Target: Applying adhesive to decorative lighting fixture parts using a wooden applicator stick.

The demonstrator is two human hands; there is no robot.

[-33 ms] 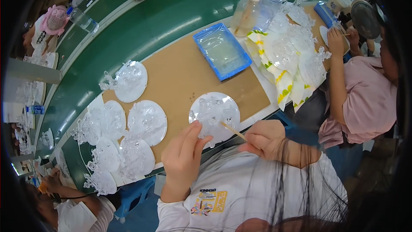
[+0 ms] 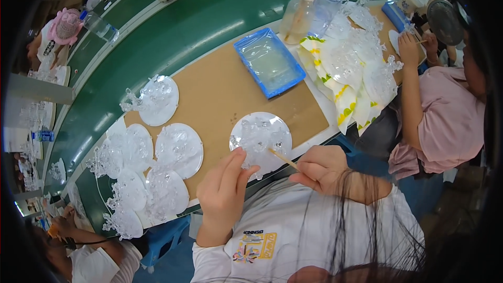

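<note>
A round white disc (image 2: pixel 260 141) with clear plastic pieces on it lies at the near edge of the brown board (image 2: pixel 209 91). At its lower left rim is my left hand (image 2: pixel 224 191), fingers stretched and thumb apart, the fingertips touching or very close to the disc. My right hand (image 2: pixel 322 170) pinches a thin wooden stick (image 2: pixel 284 158) from the right. The stick slants to the left, and its tip meets the clear pieces near the disc's middle. Whether anything is on the tip is too small to tell.
Beyond the disc stands a blue tray (image 2: pixel 287 88) covered in clear film. Several similar discs (image 2: pixel 179 149) crowd the left; more lie on a patterned cloth (image 2: pixel 343 105) at right. Two bottles (image 2: pixel 298 18) stand behind. A co-worker in a pink top (image 2: pixel 437 115) sits at right, another person at lower left.
</note>
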